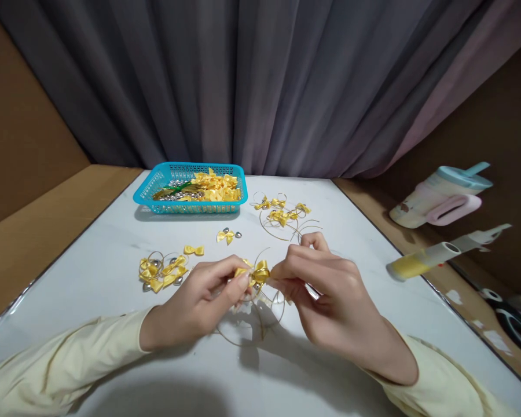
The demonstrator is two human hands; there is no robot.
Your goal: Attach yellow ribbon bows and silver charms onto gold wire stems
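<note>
A yellow ribbon bow (260, 272) with thin gold cord looped about it is held up between my two hands over the white table. My left hand (211, 289) pinches its left side between thumb and fingers. On its right side, the fingertips of my right hand (325, 284) are closed at the bow's edge; whether they grip ribbon or cord is hidden. Curls of gold cord (282, 310) hang below the bow. Something silvery shows just under it. A single yellow bow (194, 250) lies beyond my left hand, near another bow (226, 236) with silver bells beside it.
A blue basket (191, 205) of yellow bows and silver bells stands at the back left. Finished-looking bow clusters lie left (162, 272) and back right (282, 217). At the right are a handled tumbler (438, 197), a yellow-and-white tube (421, 260) and black-handled scissors (516, 324).
</note>
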